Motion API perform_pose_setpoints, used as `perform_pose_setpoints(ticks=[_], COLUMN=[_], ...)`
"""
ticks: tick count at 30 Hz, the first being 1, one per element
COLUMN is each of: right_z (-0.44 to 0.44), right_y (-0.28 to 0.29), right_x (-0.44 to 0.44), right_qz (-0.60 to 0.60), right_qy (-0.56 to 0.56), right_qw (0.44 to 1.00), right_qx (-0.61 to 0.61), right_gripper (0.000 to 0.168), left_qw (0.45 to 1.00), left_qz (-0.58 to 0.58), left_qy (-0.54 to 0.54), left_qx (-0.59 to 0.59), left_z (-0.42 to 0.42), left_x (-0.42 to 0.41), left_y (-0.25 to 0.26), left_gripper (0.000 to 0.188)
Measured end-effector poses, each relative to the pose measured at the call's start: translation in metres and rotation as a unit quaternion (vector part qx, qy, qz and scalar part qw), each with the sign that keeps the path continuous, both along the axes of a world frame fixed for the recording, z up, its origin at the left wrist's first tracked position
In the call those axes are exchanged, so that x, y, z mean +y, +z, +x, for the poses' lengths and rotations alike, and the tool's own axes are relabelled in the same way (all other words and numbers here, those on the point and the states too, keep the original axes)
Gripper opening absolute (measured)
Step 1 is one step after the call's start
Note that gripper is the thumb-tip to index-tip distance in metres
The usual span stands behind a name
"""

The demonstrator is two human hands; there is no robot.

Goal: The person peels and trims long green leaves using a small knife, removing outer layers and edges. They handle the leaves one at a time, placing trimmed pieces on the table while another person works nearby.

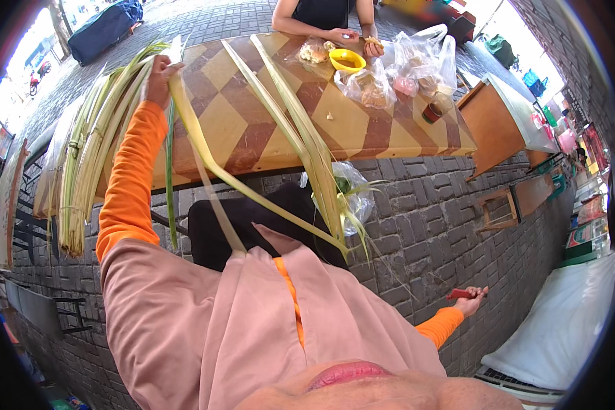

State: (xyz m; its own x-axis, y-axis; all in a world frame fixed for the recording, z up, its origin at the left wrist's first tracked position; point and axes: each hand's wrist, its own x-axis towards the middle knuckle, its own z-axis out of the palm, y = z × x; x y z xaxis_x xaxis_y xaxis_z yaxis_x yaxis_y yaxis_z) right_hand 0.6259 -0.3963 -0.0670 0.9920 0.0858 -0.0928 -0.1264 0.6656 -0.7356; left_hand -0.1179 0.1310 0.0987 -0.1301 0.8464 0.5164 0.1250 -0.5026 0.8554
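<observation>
My left hand is raised at the table's left end, its fingers closed on a long pale yellow palm leaf strip. That strip bends down across my lap, its lower end near the tips of other leaves. Bundled young palm leaves lie beside my left forearm, their tied ends over the table's near edge. A narrow green strip hangs close by. Two long folded leaves slant from the tabletop toward my lap. Out to the side, my right hand grips a small red tool; its kind is unclear.
On the patterned wooden table are a yellow bowl, plastic bags and a glass of dark drink. Across it, a person holds food. A wooden cabinet stands right, a clear bag below.
</observation>
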Motion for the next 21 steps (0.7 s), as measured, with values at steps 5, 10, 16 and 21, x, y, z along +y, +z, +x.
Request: perform_pose_setpoints(ticks=[5, 10, 16, 21], right_z=[-0.009, -0.007, -0.052, -0.070], right_y=[0.000, 0.014, 0.059, 0.071], right_x=[0.019, 0.053, 0.157, 0.202], right_qz=[-0.075, -0.109, -0.196, -0.219], right_qy=[-0.018, 0.022, 0.181, 0.289], right_qw=[0.995, 0.993, 0.961, 0.917], right_qx=[0.066, 0.028, -0.076, -0.165], right_gripper=[0.028, 0.027, 0.024, 0.025], left_qw=[0.998, 0.996, 0.593, 0.735], left_qz=[0.002, -0.013, 0.036, -0.151], left_qy=[-0.056, -0.014, 0.199, 0.128], left_qx=[0.013, 0.085, 0.779, 0.648], left_z=[0.042, 0.052, 0.050, 0.063], left_x=[0.022, 0.111, 0.195, 0.107], left_y=[0.013, 0.041, -0.024, -0.042], left_gripper=[0.023, 0.026, 0.067, 0.055])
